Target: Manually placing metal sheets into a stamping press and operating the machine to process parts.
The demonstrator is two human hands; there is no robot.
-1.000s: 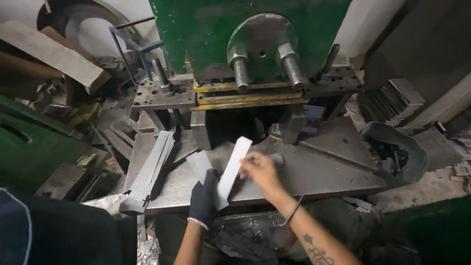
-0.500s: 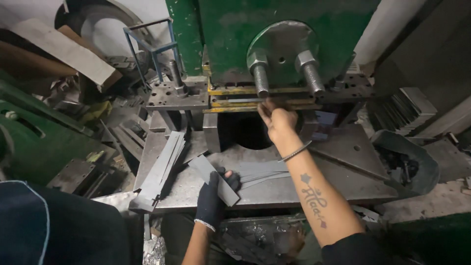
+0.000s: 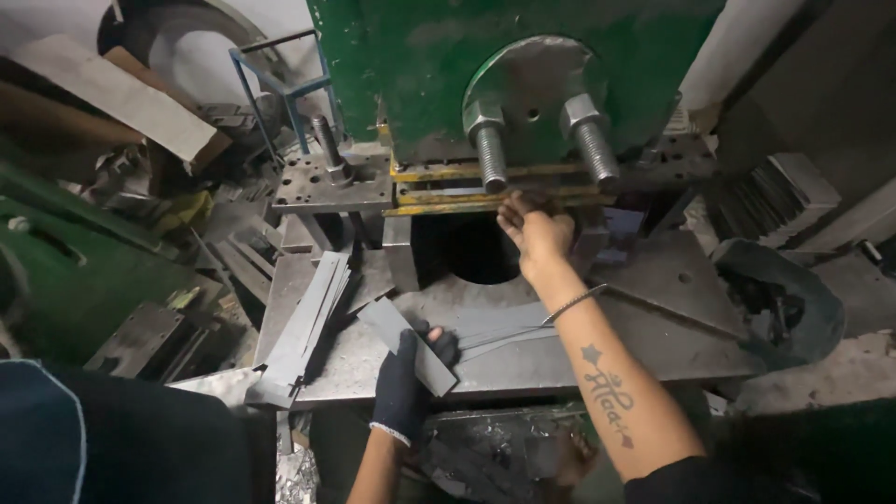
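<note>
My left hand [image 3: 406, 387], in a black glove, grips a short grey metal strip [image 3: 415, 350] that lies flat near the front edge of the steel press table [image 3: 653, 308]. My bare right hand [image 3: 537, 233] reaches forward to the slot between the yellow-edged die plates [image 3: 448, 191]. Its fingertips are at the slot, just below two large threaded bolts [image 3: 490, 154]. The back of the hand hides whatever the fingers hold. More flat strips [image 3: 495, 327] lie under my right forearm.
A stack of long grey strips [image 3: 308, 322] leans on the table's left side. A round hole [image 3: 471, 252] opens in the table below the die. The green press body [image 3: 420, 65] rises behind. A dark bin [image 3: 784, 299] and stacked plates [image 3: 775, 191] sit at the right.
My right hand lifted a light metal strip off the table and carried it forward to the die slot, where it stays. My left hand keeps its grip on the short strip.
</note>
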